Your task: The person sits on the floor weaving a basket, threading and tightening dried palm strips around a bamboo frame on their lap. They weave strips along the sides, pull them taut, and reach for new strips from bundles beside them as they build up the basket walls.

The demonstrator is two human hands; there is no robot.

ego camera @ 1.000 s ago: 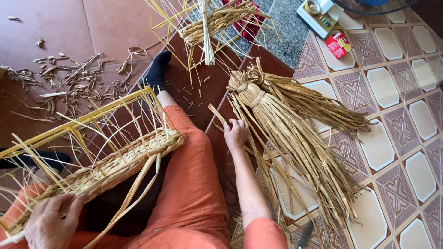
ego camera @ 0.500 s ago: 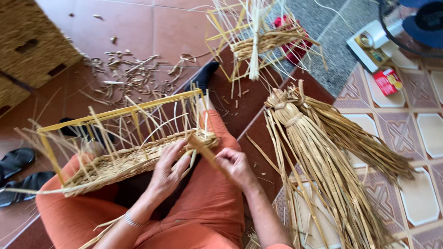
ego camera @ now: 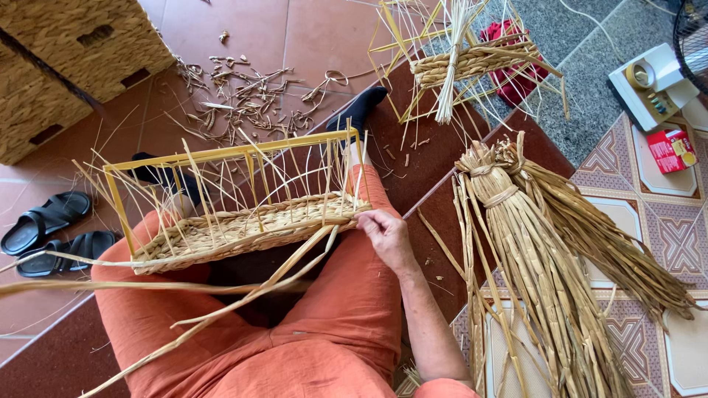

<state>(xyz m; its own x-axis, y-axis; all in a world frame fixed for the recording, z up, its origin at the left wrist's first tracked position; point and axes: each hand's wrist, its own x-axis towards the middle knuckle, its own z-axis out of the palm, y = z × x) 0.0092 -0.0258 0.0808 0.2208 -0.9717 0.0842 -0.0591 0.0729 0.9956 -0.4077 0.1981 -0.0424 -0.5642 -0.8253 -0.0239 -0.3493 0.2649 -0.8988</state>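
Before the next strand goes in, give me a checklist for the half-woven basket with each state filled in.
1. Right hand on the woven edge of the half-woven straw basket on its yellow frame: ok.
2. Left hand in view: not ok, out of frame.
3. Basket resting on the lap: ok.
4. Long loose straw strand trailing from the weave: ok.
5. Tied bundle of straw lying beside the right arm: ok.
6. Strand gripped firmly: cannot tell.

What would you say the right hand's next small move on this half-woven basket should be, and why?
Probably draw the loose strand snug and tuck it behind the next upright stake: the right hand rests at the end of the woven band, and the strand hangs slack below it.
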